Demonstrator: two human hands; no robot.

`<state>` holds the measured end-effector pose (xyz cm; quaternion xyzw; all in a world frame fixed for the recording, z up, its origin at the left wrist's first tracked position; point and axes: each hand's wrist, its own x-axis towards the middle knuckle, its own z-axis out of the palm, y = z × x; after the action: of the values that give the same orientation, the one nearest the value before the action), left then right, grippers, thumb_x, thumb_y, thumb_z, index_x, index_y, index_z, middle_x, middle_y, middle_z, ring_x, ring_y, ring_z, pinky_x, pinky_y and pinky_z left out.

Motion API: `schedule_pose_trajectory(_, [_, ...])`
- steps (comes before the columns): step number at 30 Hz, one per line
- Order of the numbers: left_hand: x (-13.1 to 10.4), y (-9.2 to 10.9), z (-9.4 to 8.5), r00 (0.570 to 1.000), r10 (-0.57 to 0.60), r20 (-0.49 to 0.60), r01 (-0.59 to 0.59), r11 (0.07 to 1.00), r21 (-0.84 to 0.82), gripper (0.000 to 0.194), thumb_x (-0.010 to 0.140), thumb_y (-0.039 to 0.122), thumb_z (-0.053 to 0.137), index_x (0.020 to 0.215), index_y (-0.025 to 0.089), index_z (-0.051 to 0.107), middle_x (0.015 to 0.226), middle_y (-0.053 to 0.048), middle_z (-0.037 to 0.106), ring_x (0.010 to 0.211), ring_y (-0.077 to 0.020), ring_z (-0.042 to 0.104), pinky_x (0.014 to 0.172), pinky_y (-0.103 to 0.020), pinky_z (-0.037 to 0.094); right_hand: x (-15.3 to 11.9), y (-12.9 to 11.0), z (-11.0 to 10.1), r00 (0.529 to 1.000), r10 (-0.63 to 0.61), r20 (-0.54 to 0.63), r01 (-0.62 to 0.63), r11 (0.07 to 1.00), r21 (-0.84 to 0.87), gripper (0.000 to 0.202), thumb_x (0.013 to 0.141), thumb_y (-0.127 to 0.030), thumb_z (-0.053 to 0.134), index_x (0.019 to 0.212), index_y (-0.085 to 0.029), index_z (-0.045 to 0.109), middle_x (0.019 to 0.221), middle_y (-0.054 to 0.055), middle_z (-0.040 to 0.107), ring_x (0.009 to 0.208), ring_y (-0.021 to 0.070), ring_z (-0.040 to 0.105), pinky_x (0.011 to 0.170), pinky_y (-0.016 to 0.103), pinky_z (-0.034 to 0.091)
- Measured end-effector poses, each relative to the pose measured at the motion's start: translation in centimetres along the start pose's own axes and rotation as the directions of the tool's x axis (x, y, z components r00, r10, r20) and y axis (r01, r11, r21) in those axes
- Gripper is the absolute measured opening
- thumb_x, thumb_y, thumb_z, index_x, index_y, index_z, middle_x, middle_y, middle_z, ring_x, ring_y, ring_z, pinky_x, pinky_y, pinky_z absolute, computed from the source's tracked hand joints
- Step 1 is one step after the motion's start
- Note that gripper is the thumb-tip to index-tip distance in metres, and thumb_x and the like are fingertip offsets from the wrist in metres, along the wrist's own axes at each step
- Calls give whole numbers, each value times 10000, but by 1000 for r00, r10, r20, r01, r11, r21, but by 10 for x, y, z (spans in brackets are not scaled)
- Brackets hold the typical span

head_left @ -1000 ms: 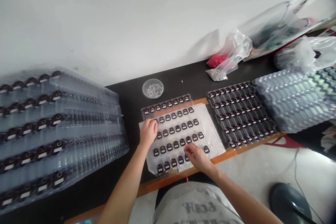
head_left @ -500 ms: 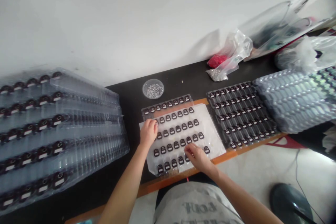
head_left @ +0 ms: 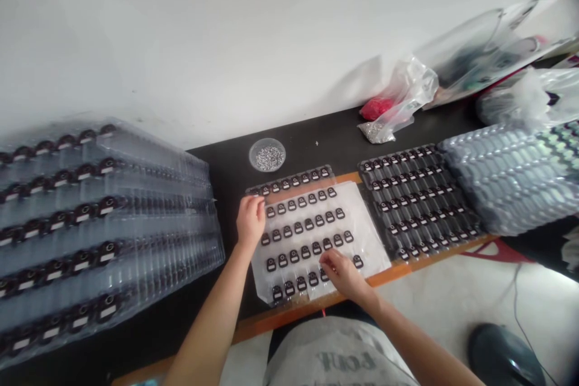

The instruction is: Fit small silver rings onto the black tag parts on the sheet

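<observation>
A clear plastic tray with rows of small black parts, each with a white label, lies in front of me, a white sheet under it. Over its upper left corner is my left hand, fingers bent together; whatever is between the fingertips is too small to tell. My right hand is at the lower right of the tray, thumb and fingertips pinched above the front row. Anything in that pinch is hidden. Behind the tray stands a round clear dish of small shiny metal pieces.
Tall stacked trays of black parts fill the left. To the right lie another filled tray and a stack of clear trays. Plastic bags with red and silvery contents rest near the wall.
My left hand has moved slightly left and up, towards the tray's upper left corner. My right hand stays almost in place, still pinched. The view has shifted slightly.
</observation>
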<state>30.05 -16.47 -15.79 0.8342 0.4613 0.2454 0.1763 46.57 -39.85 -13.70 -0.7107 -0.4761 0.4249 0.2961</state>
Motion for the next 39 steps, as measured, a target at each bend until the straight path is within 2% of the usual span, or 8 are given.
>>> schedule_pose_trajectory(2, [28,4,-2,1000,15,-16,-15,1000,16,230,878,248,402,974,179,599,984,-81,531,936,-183,532,843,-290,444,-1,0,1,1000,7,4,-7,1000,-6,114,816,-101,461,802,-189,532,781,12,559,683,133,540,641,245,418])
schedule_pose_trajectory(4, [61,6,-1,999,49,11,-49,998,48,243,877,256,401,959,179,616,997,-79,537,942,-188,528,835,-289,438,-2,-1,1,1000,10,5,-10,1000,-5,117,819,-98,455,804,-189,528,782,13,560,691,135,541,648,246,417])
schedule_pose_trajectory(7, [109,6,8,987,71,147,-92,986,137,240,855,223,415,935,195,640,1016,-64,564,959,-196,528,823,-290,427,-4,-3,-1,1000,14,0,-14,1000,12,127,832,-102,438,804,-193,522,787,15,560,705,137,540,662,246,420])
schedule_pose_trajectory(9, [135,5,16,960,14,281,-86,966,245,230,828,208,444,906,209,660,1015,-56,586,953,-204,536,792,-295,426,-6,-3,-3,1000,22,-6,-22,999,27,125,837,-108,433,810,-196,518,789,14,556,698,136,539,660,244,423])
schedule_pose_trajectory(13, [166,5,31,858,-155,490,-87,896,436,175,750,162,517,785,181,688,919,-88,647,875,-238,572,758,-344,405,-8,-2,-7,999,36,-40,-34,998,44,124,834,-104,436,809,-195,517,786,13,551,696,136,535,657,245,423])
schedule_pose_trajectory(16, [175,6,37,807,-235,541,-99,850,518,149,707,121,550,763,147,685,877,-117,670,860,-253,585,775,-369,386,-9,0,-9,997,45,-66,-42,998,47,129,834,-99,435,805,-192,520,779,12,549,701,137,530,664,247,423])
schedule_pose_trajectory(26, [173,8,32,805,-180,565,-189,826,532,211,753,112,476,802,155,676,929,-144,666,905,-274,590,772,-384,382,-4,-6,-7,996,78,-40,-77,997,29,115,829,-97,442,815,-186,513,794,16,555,703,137,537,669,248,417])
schedule_pose_trajectory(39, [173,5,36,809,-161,566,-216,813,541,213,758,109,483,798,150,688,916,-147,667,892,-266,584,767,-373,365,-6,-2,-5,997,57,-54,-55,998,36,121,827,-91,440,805,-188,508,783,11,538,698,132,525,659,241,407])
